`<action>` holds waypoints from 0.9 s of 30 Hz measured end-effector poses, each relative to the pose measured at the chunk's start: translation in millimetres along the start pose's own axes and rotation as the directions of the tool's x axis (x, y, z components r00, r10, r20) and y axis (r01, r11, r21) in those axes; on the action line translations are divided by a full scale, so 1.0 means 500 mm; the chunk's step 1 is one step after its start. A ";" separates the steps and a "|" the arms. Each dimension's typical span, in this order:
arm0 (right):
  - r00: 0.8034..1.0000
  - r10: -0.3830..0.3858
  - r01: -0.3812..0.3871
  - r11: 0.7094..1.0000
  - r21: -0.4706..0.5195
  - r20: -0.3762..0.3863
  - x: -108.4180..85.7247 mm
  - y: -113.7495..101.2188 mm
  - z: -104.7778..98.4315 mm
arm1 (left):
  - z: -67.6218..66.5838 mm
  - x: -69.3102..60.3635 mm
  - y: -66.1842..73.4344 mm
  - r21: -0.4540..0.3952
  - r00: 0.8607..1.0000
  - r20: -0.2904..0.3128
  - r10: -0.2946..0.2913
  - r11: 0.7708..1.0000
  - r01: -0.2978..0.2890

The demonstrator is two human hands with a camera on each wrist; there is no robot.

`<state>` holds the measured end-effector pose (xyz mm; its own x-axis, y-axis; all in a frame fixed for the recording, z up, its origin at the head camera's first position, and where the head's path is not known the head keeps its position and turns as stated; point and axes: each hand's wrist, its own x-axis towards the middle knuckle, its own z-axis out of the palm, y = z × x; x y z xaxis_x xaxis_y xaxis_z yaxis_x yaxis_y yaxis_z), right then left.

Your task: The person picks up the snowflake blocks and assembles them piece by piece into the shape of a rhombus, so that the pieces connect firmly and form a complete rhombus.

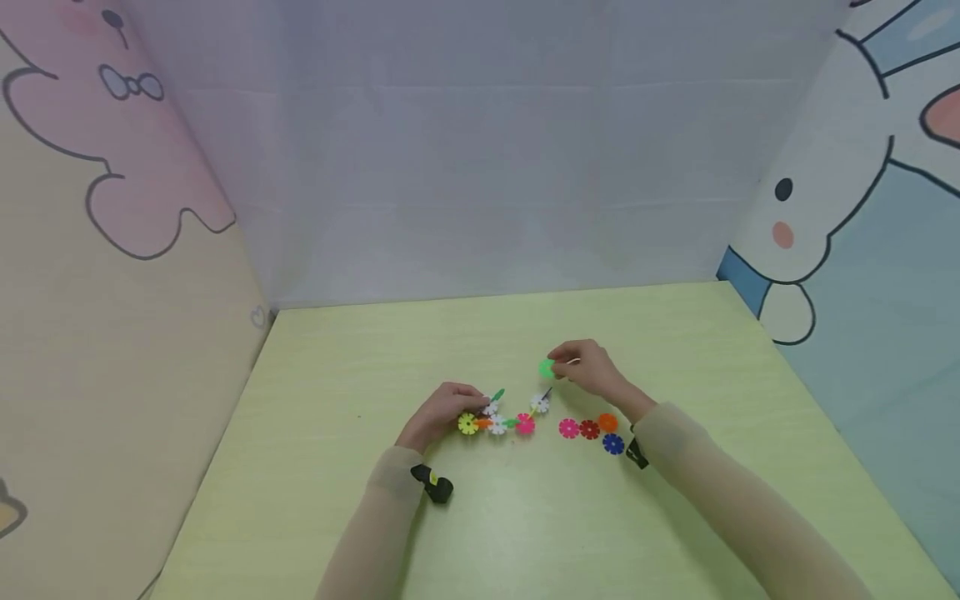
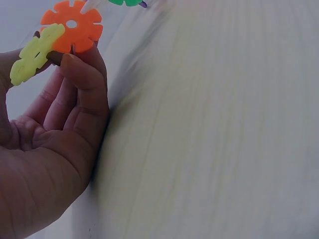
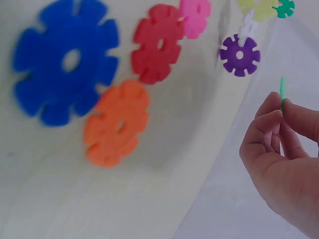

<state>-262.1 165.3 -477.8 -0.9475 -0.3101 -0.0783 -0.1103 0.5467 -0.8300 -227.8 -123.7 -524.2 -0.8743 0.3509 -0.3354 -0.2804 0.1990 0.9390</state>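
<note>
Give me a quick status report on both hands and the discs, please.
Left hand pinching the disc chain at its left end. Right hand holding a green disc, apart from the chain. Four discs lie off right; no visible obstruction.

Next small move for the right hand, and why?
Probably bring the green disc to the purple disc and slot them together: the right hand pinches the green disc near the chain, the purple disc's outer slots look free, and the left hand holds the chain's left side.
</note>
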 end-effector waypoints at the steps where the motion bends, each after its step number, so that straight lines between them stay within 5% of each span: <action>1: 1.000 0.005 -0.005 1.000 0.014 0.011 0.003 -0.004 0.002 | 0.000 0.001 -0.001 -0.007 1.000 0.001 -0.001 1.000 0.001; 16: 0.993 0.007 -0.014 0.998 0.055 0.114 0.030 -0.038 0.040 | 0.000 0.006 -0.006 -0.019 1.000 -0.004 -0.001 1.000 0.001; 27: 0.970 -0.024 0.032 0.999 -0.029 0.242 0.045 -0.063 0.070 | 0.003 0.001 -0.004 -0.016 1.000 -0.008 0.018 1.000 -0.018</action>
<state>-269.3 114.1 -472.7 -0.8438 -0.5020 -0.1901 -0.1490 0.5592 -0.8156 -226.8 -122.5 -526.4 -0.8825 0.3468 -0.3178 -0.2706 0.1783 0.9460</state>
